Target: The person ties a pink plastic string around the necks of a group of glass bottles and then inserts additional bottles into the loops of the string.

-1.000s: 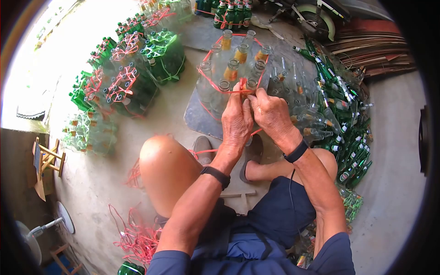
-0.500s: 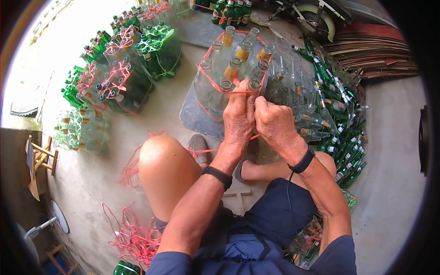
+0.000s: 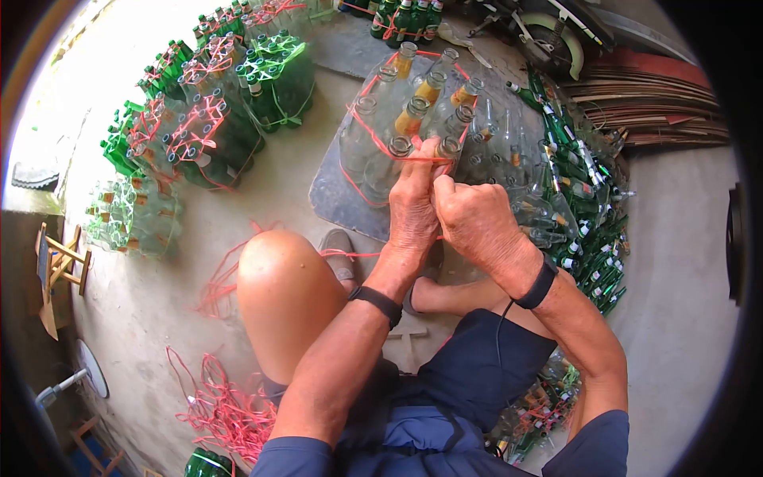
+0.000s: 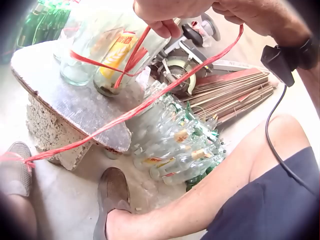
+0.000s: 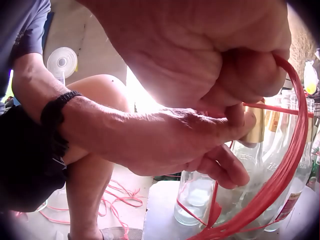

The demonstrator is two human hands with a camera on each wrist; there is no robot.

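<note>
A cluster of clear glass bottles [image 3: 409,119], some with yellow labels, stands on a grey board [image 3: 342,199] with red twine [image 3: 367,133] looped round the necks and lower down. At the near side of the loop, my left hand [image 3: 413,191] pinches the twine, fingertips beside the front bottle necks. Close against it, my right hand [image 3: 481,219] is curled in a fist. In the right wrist view, a thick red strand [image 5: 295,160] comes out of the right fist [image 5: 215,55] and curves down past the bottles. The left wrist view shows this strand running down toward the feet.
A heap of loose green bottles [image 3: 592,222] lies to the right, below stacked brown sheets [image 3: 644,103] and a motorbike wheel [image 3: 556,48]. Tied bottle bundles [image 3: 199,147] stand at left. Tangled red twine [image 3: 226,405] lies on the floor by the left knee.
The right hand has drawn slightly down and back from the front bottle necks and its fist has turned. The left hand keeps its place at the loop. The head view has shifted slightly.
</note>
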